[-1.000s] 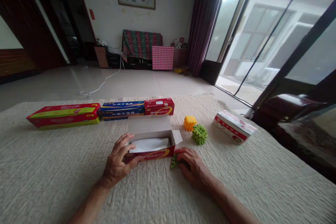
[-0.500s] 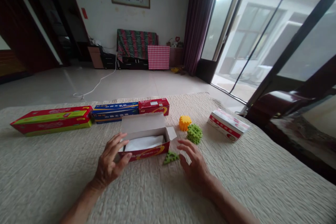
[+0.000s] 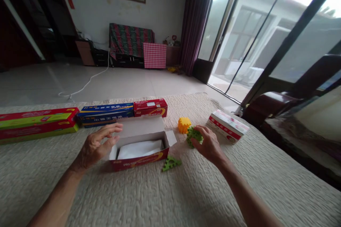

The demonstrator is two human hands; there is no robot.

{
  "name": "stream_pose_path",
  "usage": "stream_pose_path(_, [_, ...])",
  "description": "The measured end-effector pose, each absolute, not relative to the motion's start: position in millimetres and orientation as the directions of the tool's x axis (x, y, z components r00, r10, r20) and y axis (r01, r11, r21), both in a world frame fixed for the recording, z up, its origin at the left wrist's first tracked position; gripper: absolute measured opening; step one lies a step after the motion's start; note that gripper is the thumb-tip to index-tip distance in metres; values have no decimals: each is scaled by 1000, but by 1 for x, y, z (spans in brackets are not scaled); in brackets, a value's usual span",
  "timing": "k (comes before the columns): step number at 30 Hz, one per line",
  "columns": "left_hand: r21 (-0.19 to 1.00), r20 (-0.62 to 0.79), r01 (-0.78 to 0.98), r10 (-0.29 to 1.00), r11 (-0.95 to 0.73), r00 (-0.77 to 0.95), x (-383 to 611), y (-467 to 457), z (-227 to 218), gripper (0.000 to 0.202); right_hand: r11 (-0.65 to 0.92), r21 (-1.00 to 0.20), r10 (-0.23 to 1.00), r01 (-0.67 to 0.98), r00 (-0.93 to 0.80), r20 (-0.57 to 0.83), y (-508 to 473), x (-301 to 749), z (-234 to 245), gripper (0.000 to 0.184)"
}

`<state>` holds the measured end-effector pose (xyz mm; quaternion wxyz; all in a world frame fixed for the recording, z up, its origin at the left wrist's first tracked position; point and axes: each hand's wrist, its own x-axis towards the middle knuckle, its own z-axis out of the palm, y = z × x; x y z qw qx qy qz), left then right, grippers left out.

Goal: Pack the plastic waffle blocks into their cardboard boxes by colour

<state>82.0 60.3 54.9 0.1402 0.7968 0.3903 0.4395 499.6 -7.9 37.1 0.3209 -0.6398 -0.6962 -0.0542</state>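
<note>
An open red cardboard box (image 3: 139, 158) lies on a quilted cream bedspread (image 3: 149, 198), its white lid flap raised and white paper inside. My right hand (image 3: 209, 144) grips a green knobbly toy block ball (image 3: 192, 136) from its right side, partly hiding it. My left hand (image 3: 94, 145) hovers open over the box's left end, fingers apart and holding nothing. A green triangular toy piece (image 3: 170, 163) lies just off the box's front right corner. An orange knobbly ball (image 3: 184, 125) sits behind the green ball.
A white and red box (image 3: 227, 126) lies right of my right hand. Behind the open box, a long red box (image 3: 34, 125), a blue box (image 3: 105, 115) and a small red box (image 3: 150, 108) stand in a row. Glass doors (image 3: 247, 35) fill the right side.
My right hand has left the green triangular piece and moved up onto the green ball. My left hand has moved left, off the box edge. The whole view has shifted.
</note>
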Motion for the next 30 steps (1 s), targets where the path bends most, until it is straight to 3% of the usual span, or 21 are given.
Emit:
stream_pose_path(5, [548, 615, 504, 730, -667, 298, 84, 66, 63, 20, 193, -308, 805, 931, 29, 592, -12, 498, 43, 33])
stream_pose_path(9, [437, 662, 552, 670, -710, 337, 90, 80, 74, 17, 276, -360, 779, 891, 12, 626, -17, 482, 63, 33])
stream_pose_path(18, [245, 642, 611, 598, -753, 480, 96, 92, 69, 17, 495, -486, 844, 720, -268, 464, -2, 368, 97, 44])
stream_pose_path(21, [244, 670, 618, 591, -747, 450, 96, 89, 68, 16, 484, -481, 858, 731, -286, 427, 10, 329, 97, 45])
stream_pose_path(30, [198, 736, 633, 540, -749, 408, 98, 86, 73, 18, 273, -311, 942, 911, -187, 279, 12, 275, 101, 36])
